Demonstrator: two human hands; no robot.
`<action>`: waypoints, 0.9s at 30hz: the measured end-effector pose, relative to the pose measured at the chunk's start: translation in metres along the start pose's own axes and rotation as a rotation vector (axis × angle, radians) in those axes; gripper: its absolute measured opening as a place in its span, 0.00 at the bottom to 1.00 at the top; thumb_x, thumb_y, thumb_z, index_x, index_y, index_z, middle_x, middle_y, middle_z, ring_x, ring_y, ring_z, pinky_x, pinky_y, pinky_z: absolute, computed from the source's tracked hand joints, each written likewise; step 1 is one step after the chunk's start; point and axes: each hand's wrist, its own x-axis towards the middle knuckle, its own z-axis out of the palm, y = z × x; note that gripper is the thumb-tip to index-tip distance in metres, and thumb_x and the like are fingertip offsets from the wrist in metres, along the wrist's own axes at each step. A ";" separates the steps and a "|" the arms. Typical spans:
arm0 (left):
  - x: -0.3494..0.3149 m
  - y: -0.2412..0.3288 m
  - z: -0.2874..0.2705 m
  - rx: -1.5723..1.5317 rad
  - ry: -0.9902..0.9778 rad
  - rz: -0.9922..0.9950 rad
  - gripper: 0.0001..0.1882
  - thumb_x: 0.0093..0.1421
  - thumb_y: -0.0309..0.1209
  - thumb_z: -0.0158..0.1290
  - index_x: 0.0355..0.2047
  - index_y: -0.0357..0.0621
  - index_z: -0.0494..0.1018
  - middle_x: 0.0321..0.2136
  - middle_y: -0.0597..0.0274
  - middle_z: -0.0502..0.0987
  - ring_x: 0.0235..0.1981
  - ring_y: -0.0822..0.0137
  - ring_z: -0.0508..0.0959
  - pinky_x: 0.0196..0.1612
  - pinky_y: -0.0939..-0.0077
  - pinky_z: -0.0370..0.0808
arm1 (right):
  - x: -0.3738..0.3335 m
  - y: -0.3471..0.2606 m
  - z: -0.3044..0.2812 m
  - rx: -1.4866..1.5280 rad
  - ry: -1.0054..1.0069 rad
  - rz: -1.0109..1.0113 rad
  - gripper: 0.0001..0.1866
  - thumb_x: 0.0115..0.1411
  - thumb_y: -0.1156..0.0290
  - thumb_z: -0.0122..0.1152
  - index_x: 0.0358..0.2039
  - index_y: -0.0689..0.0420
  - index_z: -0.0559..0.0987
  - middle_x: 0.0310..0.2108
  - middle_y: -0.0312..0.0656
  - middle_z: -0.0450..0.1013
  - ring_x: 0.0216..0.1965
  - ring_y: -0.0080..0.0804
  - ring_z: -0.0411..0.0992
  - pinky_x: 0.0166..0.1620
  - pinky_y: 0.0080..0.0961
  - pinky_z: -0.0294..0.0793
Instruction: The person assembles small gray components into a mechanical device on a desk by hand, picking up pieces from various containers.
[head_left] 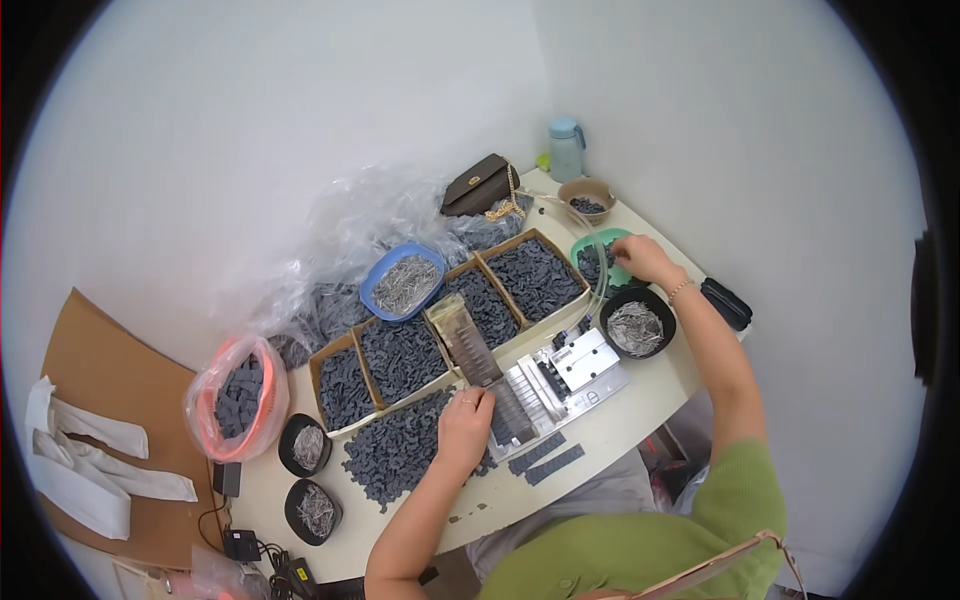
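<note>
My left hand point(466, 424), fingers curled, is at the left end of a metal jig point(560, 385) with dark grey slats lined up in it. What its fingertips hold, if anything, is hidden. A heap of small dark grey plastic pieces point(395, 450) lies beside that hand. My right hand point(645, 258) reaches over a green bowl point(613, 236) of similar dark pieces, fingertips pinched among them; I cannot make out what is between them. A black bowl of metal pins point(636, 328) stands just below the right wrist. Two dark strips point(553, 465) lie in front of the jig.
Divided cardboard trays point(400, 360) of dark pieces line the back. A blue basket point(402, 282) of pins rests on them. Two black bowls point(308, 447) and a pink basket point(238, 390) stand left. A brown bowl point(587, 201), bottle point(566, 150) and handbag point(480, 185) sit at the back.
</note>
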 end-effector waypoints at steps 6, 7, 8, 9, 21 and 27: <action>-0.005 0.010 -0.012 0.096 -0.090 0.029 0.15 0.47 0.22 0.52 0.38 0.35 0.75 0.36 0.55 0.75 0.38 0.57 0.76 0.37 0.69 0.76 | 0.008 -0.005 0.011 -0.120 -0.109 -0.012 0.09 0.49 0.70 0.66 0.31 0.58 0.79 0.35 0.47 0.75 0.40 0.45 0.74 0.43 0.38 0.73; -0.004 0.010 -0.014 0.100 -0.093 0.032 0.15 0.47 0.22 0.52 0.38 0.34 0.75 0.36 0.54 0.75 0.38 0.58 0.76 0.38 0.70 0.76 | 0.008 -0.010 0.006 -0.142 -0.143 0.005 0.09 0.49 0.71 0.65 0.31 0.58 0.79 0.35 0.47 0.75 0.40 0.45 0.74 0.43 0.39 0.73; -0.004 0.010 -0.015 0.104 -0.095 0.033 0.16 0.47 0.22 0.52 0.38 0.33 0.74 0.37 0.54 0.74 0.38 0.58 0.75 0.38 0.70 0.76 | 0.009 -0.014 0.002 -0.163 -0.179 0.022 0.08 0.49 0.71 0.65 0.31 0.58 0.79 0.35 0.47 0.75 0.40 0.45 0.74 0.43 0.39 0.73; -0.005 0.010 -0.014 0.121 -0.095 0.042 0.16 0.47 0.23 0.52 0.39 0.33 0.74 0.38 0.53 0.75 0.40 0.57 0.76 0.40 0.70 0.76 | 0.009 -0.016 0.001 -0.163 -0.194 0.010 0.08 0.50 0.71 0.65 0.31 0.58 0.79 0.35 0.47 0.75 0.40 0.46 0.74 0.43 0.39 0.73; -0.041 0.017 -0.043 -0.049 -0.077 -0.068 0.18 0.51 0.22 0.54 0.44 0.38 0.75 0.47 0.53 0.75 0.52 0.52 0.73 0.52 0.60 0.69 | -0.049 -0.168 -0.013 0.228 -0.014 -0.477 0.05 0.56 0.71 0.59 0.32 0.58 0.78 0.31 0.46 0.74 0.34 0.46 0.74 0.38 0.37 0.73; -0.053 0.015 -0.087 0.005 0.022 -0.198 0.15 0.49 0.23 0.59 0.40 0.41 0.77 0.45 0.56 0.76 0.52 0.51 0.72 0.52 0.59 0.68 | -0.086 -0.232 0.065 -0.014 0.050 -0.920 0.04 0.48 0.71 0.56 0.24 0.57 0.73 0.25 0.39 0.69 0.31 0.35 0.72 0.33 0.29 0.75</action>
